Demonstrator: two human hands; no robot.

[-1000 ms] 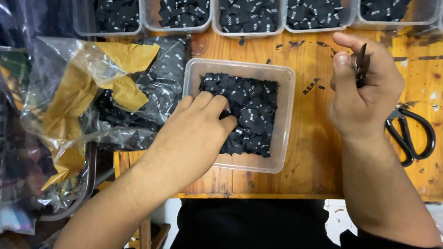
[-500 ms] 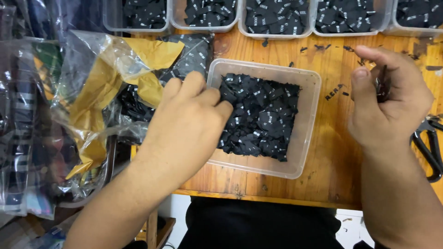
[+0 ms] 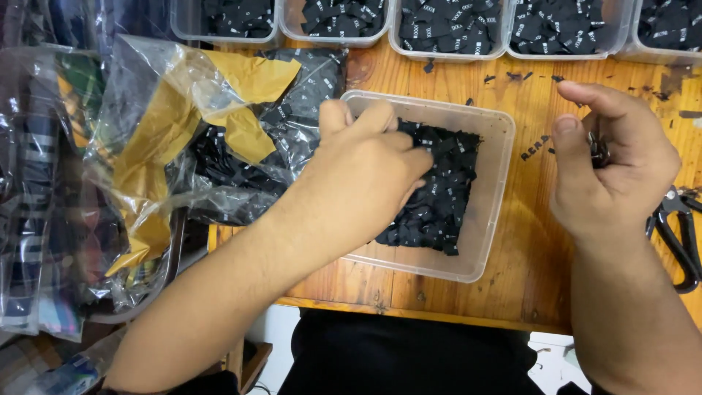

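Note:
A clear plastic tub (image 3: 497, 190) sits on the wooden table, filled with several small black fabric labels (image 3: 442, 197). My left hand (image 3: 365, 175) reaches into the tub from the left, fingers curled down into the labels; whether it grips any is hidden. My right hand (image 3: 614, 168) hovers to the right of the tub, thumb and fingers pinched on a small stack of black labels (image 3: 598, 150).
Black-handled scissors (image 3: 676, 227) lie at the right edge. A row of clear tubs (image 3: 453, 29) with black labels lines the back. A clear plastic bag (image 3: 219, 139) with yellow-brown paper and more labels lies left of the tub. Black scraps (image 3: 526, 77) dot the wooden table (image 3: 534, 271).
My left hand has shifted toward the tub's left side and curled its fingers into the labels. My right hand stays closed on its small stack.

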